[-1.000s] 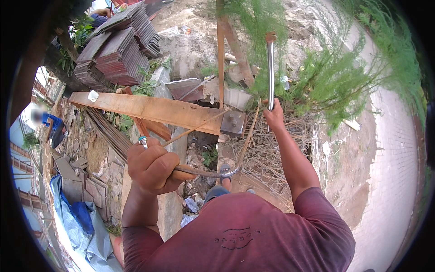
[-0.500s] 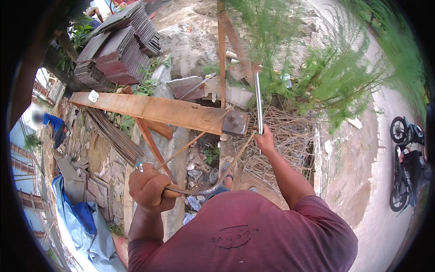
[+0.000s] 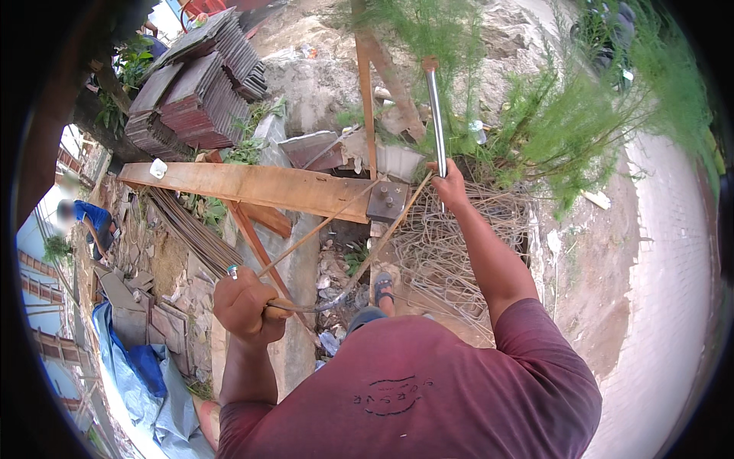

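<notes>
Dirt and a pale path run down the right of my feed. Nearest the middle I have the rod, thin and brown, curving from beside the right hand down and round to the left hand. My left fingers are clamped on its lower end, a ring on one of them. A straight length also runs from that fist up to the block; I cannot tell whether it is the same rod. My right fingers are wrapped round the lower part of a shiny bar, which stands nearly upright in my view with its brown head at the top. Dark and studded with pins, the block sits on the right end of a beam; a small white thing rests near the other end. Below the right hand I see a heap of bent wire, and left of the beam's leg a rod bundle. Farther out are stacked tiles, feathery greenery, a blue tarp and a person in blue.
</notes>
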Tool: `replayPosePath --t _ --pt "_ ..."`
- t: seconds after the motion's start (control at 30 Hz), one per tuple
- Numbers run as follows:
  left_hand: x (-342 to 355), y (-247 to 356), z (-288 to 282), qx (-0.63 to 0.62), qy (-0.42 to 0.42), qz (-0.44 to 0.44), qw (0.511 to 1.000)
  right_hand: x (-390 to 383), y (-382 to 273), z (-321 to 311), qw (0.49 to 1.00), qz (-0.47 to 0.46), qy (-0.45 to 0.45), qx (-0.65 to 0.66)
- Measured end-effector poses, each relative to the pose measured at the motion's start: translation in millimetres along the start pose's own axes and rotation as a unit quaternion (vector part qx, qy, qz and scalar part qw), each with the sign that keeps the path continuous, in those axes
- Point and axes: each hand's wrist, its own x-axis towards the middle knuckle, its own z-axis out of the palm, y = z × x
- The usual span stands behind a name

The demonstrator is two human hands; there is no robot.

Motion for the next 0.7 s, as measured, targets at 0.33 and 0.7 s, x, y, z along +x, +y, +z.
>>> replayPosePath --t 0.33,0.7 --pt "-9 -6 7 -0.007 0.037 -0.012 0.999 14 -5 -16 0.998 -0.034 -0.036 -0.033" --pt "-47 -9 -2 -0.019 0.067 -0.101 0.993 -154 80 4 0.996 0.029 -0.034 -0.077"
